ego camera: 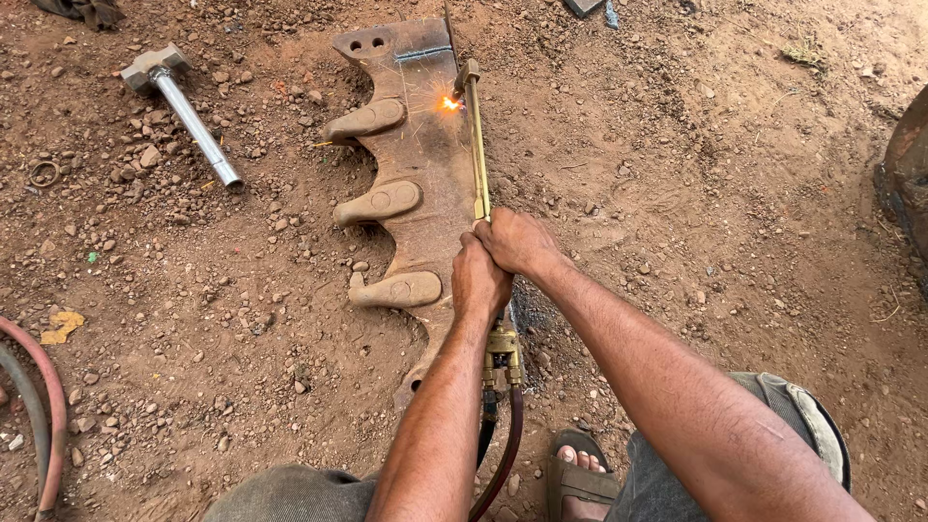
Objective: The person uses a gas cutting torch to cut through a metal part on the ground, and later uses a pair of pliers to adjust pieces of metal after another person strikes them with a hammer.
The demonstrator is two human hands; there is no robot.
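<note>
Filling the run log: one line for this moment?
left hand: grips cutting torch | right hand: grips torch | flame: sparking on rusty steel plate | hammer: aside

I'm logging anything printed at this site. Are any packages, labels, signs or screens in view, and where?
None in view: only bare dirt ground, a rusty steel plate, a brass cutting torch held by both hands, a hammer and hoses.

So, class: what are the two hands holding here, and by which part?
Both hands, left hand and right hand, grip a brass cutting torch by its handle end, near the hoses; its tip sparks on the rusty metal plate.
</note>
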